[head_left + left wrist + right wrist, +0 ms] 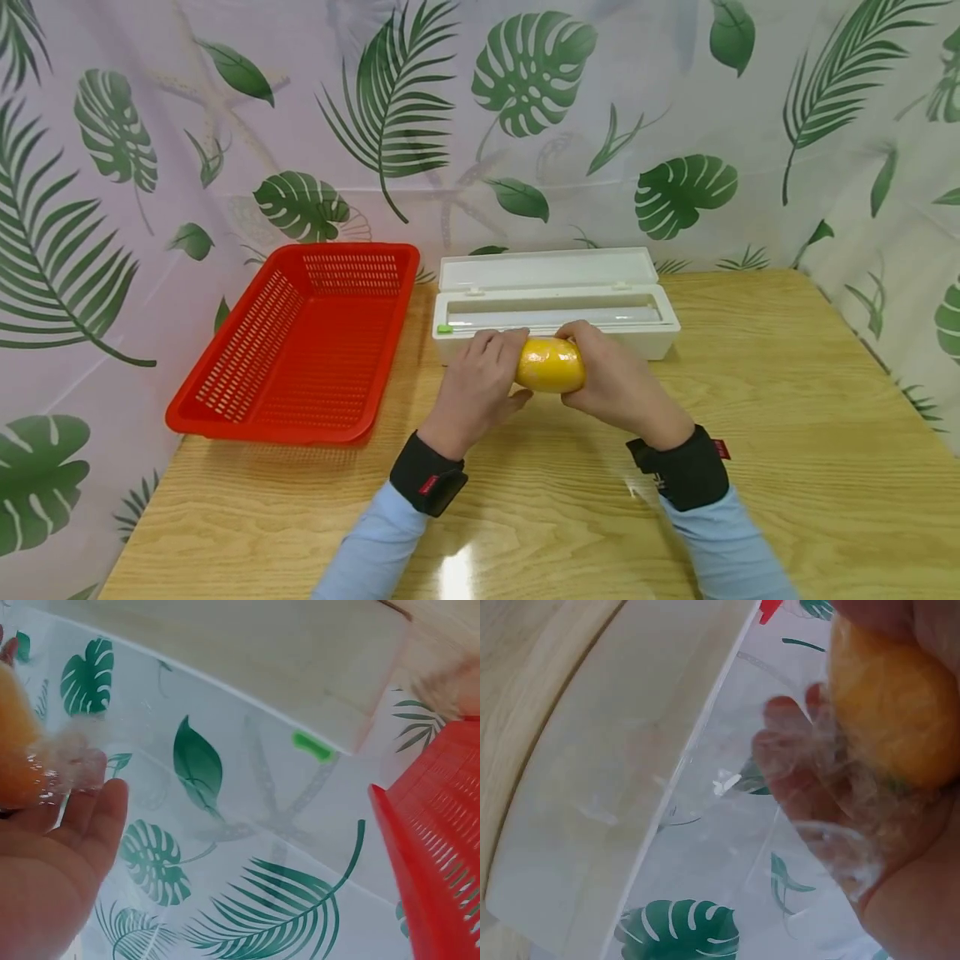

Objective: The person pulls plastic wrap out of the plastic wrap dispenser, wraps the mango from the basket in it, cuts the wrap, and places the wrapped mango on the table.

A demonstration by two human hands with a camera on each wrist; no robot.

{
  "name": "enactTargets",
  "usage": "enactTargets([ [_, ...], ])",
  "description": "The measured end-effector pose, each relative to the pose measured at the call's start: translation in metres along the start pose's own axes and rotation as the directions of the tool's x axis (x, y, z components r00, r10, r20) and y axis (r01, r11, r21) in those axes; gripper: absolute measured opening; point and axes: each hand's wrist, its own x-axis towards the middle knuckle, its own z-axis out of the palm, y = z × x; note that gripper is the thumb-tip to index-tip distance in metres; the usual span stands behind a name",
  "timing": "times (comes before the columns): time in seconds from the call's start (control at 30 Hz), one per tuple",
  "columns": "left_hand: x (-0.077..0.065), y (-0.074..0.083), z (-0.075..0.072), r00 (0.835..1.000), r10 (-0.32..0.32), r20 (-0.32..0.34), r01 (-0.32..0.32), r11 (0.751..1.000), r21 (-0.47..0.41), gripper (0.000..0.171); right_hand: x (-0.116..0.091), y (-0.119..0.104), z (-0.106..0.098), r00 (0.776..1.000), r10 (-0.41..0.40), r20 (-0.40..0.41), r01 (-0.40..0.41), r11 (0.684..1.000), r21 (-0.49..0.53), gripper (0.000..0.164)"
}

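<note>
A yellow, rounded fruit (551, 365) wrapped in clear cling film is held between both hands, in front of the white cling film box; its exact kind is unclear. My left hand (483, 375) holds its left end, with fingers bent over the film. On the other end, my right hand (611, 375) grips it with thumb and fingers. Crumpled film (75, 754) bunches by the left fingers in the left wrist view. More loose film (832, 840) gathers over the right palm in the right wrist view, where the fruit (892, 705) looks orange.
The white cling film box (555, 304) stands behind the hands with its lid raised, a film roll (555, 317) inside and a green slider (445, 329) at its left. A red perforated basket (315, 358) sits on the left of the wooden table (787, 417). A leaf-print cloth hangs behind.
</note>
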Motion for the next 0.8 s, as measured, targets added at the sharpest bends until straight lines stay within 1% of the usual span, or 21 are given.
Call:
enactTargets([
  [0.03,0.000,0.000,-0.001,1.000,-0.006,0.013,0.006,1.000,0.000,0.081,0.000,0.000,0.002,0.999,-0.017,-0.031,0.016,0.999,-0.030,0.068],
  [0.1,0.000,0.001,-0.003,0.999,-0.020,0.028,0.021,1.000,-0.012,0.082,0.002,-0.002,0.005,0.996,-0.058,-0.072,0.051,0.994,-0.093,0.068],
  [0.17,0.000,0.001,-0.006,0.998,-0.034,0.048,0.036,0.999,-0.034,0.076,0.002,-0.005,0.008,0.992,-0.091,-0.082,0.079,0.987,-0.141,0.068],
  [0.23,-0.001,0.000,-0.008,0.995,-0.044,0.085,0.048,0.998,-0.039,0.068,0.003,-0.008,0.011,0.992,-0.107,-0.062,0.094,0.979,-0.181,0.070],
  [0.3,-0.003,-0.001,-0.007,0.991,-0.049,0.126,0.053,0.998,-0.031,0.062,0.002,-0.010,0.014,0.995,-0.098,-0.026,0.091,0.974,-0.209,0.072],
  [0.37,-0.003,-0.002,-0.005,0.989,-0.044,0.142,0.046,0.999,-0.011,0.058,0.002,-0.011,0.014,0.996,-0.088,-0.002,0.085,0.969,-0.231,0.074],
  [0.4,-0.003,-0.002,-0.003,0.990,-0.038,0.139,0.037,0.999,0.006,0.058,0.003,-0.011,0.014,0.996,-0.085,0.003,0.083,0.968,-0.238,0.075],
  [0.43,-0.003,-0.003,-0.001,0.992,-0.027,0.120,0.024,0.999,0.027,0.057,0.003,-0.011,0.014,0.996,-0.084,0.002,0.082,0.967,-0.243,0.076],
  [0.5,-0.002,-0.002,0.002,0.998,0.004,0.057,-0.008,0.997,0.075,0.054,0.004,-0.010,0.013,0.997,-0.082,-0.002,0.080,0.966,-0.246,0.082],
  [0.57,0.000,-0.001,0.005,0.999,0.035,-0.010,-0.034,0.993,0.115,0.049,0.004,-0.009,0.011,0.997,-0.078,0.002,0.076,0.970,-0.233,0.085],
  [0.6,0.000,0.000,0.005,0.999,0.045,-0.029,-0.041,0.991,0.124,0.048,0.004,-0.008,0.011,0.998,-0.070,0.010,0.070,0.973,-0.221,0.084],
  [0.63,0.001,0.000,0.006,0.997,0.052,-0.048,-0.046,0.992,0.120,0.047,0.004,-0.007,0.010,0.998,-0.060,0.021,0.063,0.975,-0.214,0.081],
  [0.67,0.001,0.001,0.005,0.997,0.055,-0.054,-0.049,0.993,0.104,0.046,0.004,-0.007,0.011,0.998,-0.052,0.035,0.059,0.975,-0.213,0.078],
  [0.73,0.000,0.001,0.005,0.998,0.047,-0.039,-0.045,0.998,0.043,0.044,0.002,-0.006,0.011,0.997,-0.044,0.055,0.055,0.976,-0.212,0.069],
  [0.8,-0.002,0.001,0.005,0.999,0.030,-0.010,-0.031,0.999,-0.044,0.040,0.001,-0.007,0.013,0.997,-0.047,0.061,0.060,0.972,-0.229,0.063],
])
